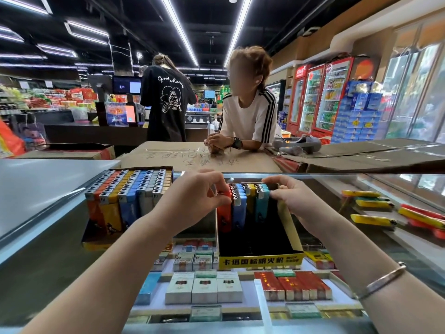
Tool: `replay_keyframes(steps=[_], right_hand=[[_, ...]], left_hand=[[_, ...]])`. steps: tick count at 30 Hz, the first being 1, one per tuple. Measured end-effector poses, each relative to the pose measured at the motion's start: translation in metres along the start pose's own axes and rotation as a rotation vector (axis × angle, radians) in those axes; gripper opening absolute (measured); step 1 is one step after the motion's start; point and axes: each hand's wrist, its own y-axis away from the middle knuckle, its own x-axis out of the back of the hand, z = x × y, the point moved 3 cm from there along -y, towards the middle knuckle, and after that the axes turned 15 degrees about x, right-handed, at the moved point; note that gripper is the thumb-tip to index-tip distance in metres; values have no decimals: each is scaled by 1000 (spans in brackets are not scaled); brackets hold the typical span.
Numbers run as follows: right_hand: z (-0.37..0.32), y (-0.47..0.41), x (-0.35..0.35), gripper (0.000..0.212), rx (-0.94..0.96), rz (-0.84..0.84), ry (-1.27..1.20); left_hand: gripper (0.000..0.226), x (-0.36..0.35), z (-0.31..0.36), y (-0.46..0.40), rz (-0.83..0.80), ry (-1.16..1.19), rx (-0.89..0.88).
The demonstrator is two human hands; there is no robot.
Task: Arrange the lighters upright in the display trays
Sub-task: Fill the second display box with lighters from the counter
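Note:
A yellow-fronted display tray [260, 260] stands on the glass counter, its near half bare. At its far end several lighters stand upright: red, blue, yellow and teal [262, 206]. My left hand [199, 196] pinches the red lighter [224, 218] at the row's left end. My right hand [296, 198] grips the tray's far right edge, its thumb pressing against the teal lighter. A second tray [96, 244] on the left is packed with upright lighters [130, 189] in several colours.
Loose lighters [373, 220] lie on the counter glass [313, 177] at the right. Cigarette packs [204, 288] fill the case below. A person [248, 116] leans on cardboard across the counter; another stands behind. A grey metal surface [43, 184] slopes at left.

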Motion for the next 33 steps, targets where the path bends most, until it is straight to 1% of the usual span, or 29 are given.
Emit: replay_keyframes(steps=[3,6,13,15,17,19,21,23,27,30,33], right_hand=[[0,-1,0,26,-4,-12,9],[1,-1,1,26,1,-25,20],[2,-2,2,27,19,-39,56],[3,-2,2,28,23,-42,54],[4,-2,2,31,27,-41,64],[4,-3,2,34,28,-41,73],[5,-3,3,38,27,-42,69],[5,-3,3,41,25,-38,63],[5,-2,3,42,30,-22,55],[2,2,5,35,56,9,78],[-1,2,14,21,111,125,159]], left_hand=[[10,-1,5,1,34,-39,-46],[10,1,5,1,50,-65,-53],[10,-1,8,2,2,-237,-98],[12,-3,7,1,-46,-181,-51],[24,-5,1,-1,-121,-47,36],[30,-7,-5,-2,-200,58,123],[37,-10,-12,-2,-243,67,187],[52,-14,-16,-3,-273,93,251],[82,-25,-18,-1,-347,219,346],[91,-30,-15,1,-325,289,378],[91,-36,-12,1,-324,369,410]])
